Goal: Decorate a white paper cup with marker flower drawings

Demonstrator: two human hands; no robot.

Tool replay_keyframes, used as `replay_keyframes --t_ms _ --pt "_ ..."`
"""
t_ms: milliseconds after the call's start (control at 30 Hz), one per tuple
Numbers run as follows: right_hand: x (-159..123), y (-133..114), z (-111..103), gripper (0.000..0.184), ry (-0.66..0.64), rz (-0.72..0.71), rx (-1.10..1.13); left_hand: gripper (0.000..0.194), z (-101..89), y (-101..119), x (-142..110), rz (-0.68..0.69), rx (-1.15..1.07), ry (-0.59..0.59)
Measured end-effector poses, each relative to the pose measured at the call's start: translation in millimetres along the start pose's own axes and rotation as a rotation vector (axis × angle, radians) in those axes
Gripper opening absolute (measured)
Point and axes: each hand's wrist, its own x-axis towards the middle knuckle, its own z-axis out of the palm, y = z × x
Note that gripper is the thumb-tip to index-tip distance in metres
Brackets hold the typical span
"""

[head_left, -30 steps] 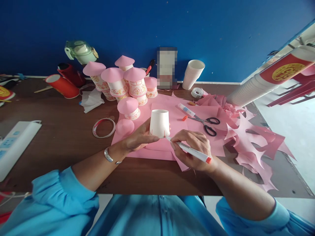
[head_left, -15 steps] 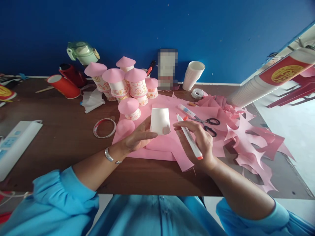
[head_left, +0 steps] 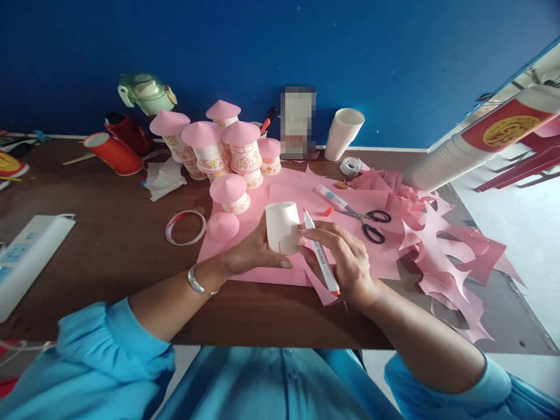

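Observation:
My left hand point(head_left: 256, 251) is closed around a white paper cup point(head_left: 282, 226), which bears a short orange mark near its lower edge. In my right hand point(head_left: 345, 259) lies an uncapped white marker point(head_left: 321, 256) with an orange tip, slanting up and left. The fingertips of that hand touch the cup's right side. Beneath both hands spread sheets of pink paper point(head_left: 245, 271). An orange marker cap point(head_left: 329, 212) rests on them beside black-handled scissors point(head_left: 365, 220) and a glue stick point(head_left: 331, 196).
Decorated paper-cup towers point(head_left: 203, 151) with pink cone roofs stand behind my left hand. A tape ring point(head_left: 185, 228) and a power strip point(head_left: 32, 251) lie to the left. Pink scraps point(head_left: 455, 262), stacked cups point(head_left: 345, 134) and a long cup sleeve point(head_left: 485, 134) are on the right.
The cup has been lowered and turned, so its orange mark now sits further left. My right hand has moved left and down with the marker until its fingers touch the cup.

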Motion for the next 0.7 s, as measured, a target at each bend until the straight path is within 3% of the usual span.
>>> replay_keyframes --t_ms 367,533,700 --pt "-1.1 0.5 0.2 0.042 0.039 -0.007 -0.005 0.052 0.0 7.5 1.8 0.011 -0.147 0.032" --pt "-3.6 0.9 0.1 0.039 -0.002 -0.017 0.055 0.059 1.9 9.5 2.8 -0.023 -0.083 0.034" --pt "8.4 -3.9 -14.3 0.028 -0.023 -0.057 0.050 0.059 -2.4 5.9 0.4 -0.078 0.002 0.072"
